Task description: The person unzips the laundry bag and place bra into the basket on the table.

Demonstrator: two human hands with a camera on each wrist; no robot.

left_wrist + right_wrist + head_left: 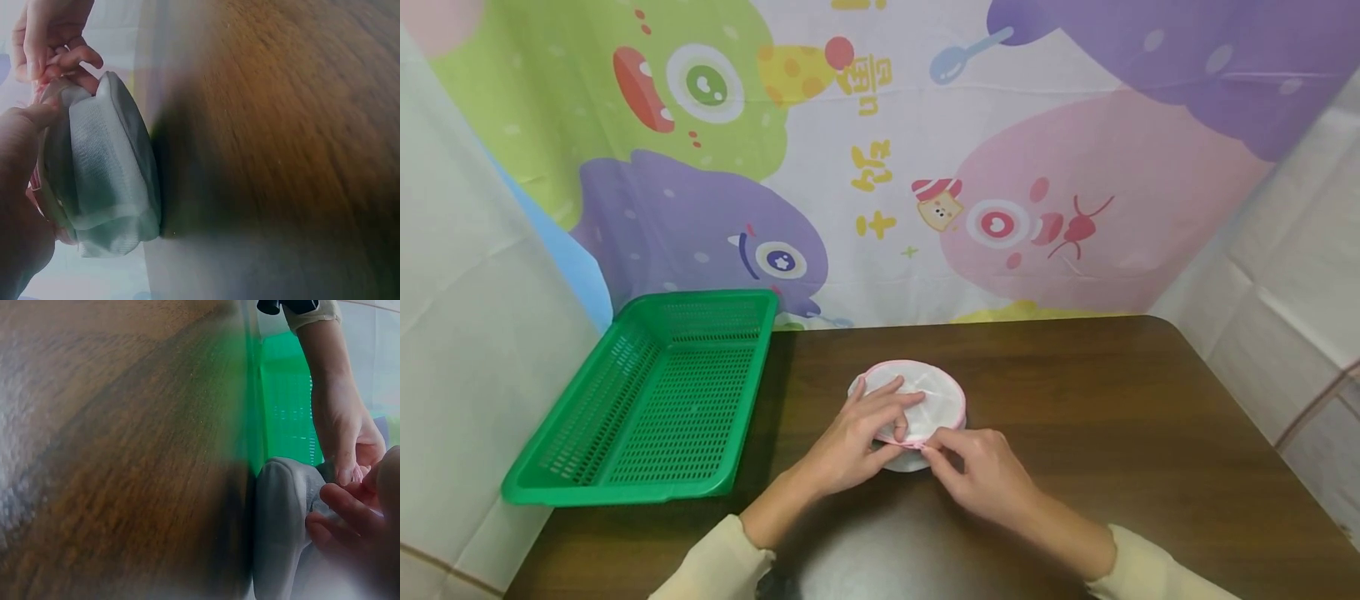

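**A:** So where's your round white pouch (942, 400), and who's got the good bit?

**B:** It's on the table (1120, 417) in front of you, between your hands. No long axis to worry about, since it's round. What matters, I'd say, is the near side of its pink edging (964, 406), where the small pink tab (918, 447) sits (looks like a zip pull, but it's tiny). Your right hand (985, 468) is the one on it, thumb and index closed in a pinch.

**A:** And the left?

**B:** Your left hand (853, 437) comes in from the left, some fingers spread over the top, index bent down and thumb at the near edge, seemingly nipping the rim just beside the tab. So your right is nearer the tab, but not by much.

**A:** Wrist cams any use?

**B:** Yep. Your left wrist view gives you the mesh side (103, 150), with real depth and folds, while the head view mostly shows you the flat top. The head view does give you the spread fingers. Whether the edge is closed all round, I can't tell.
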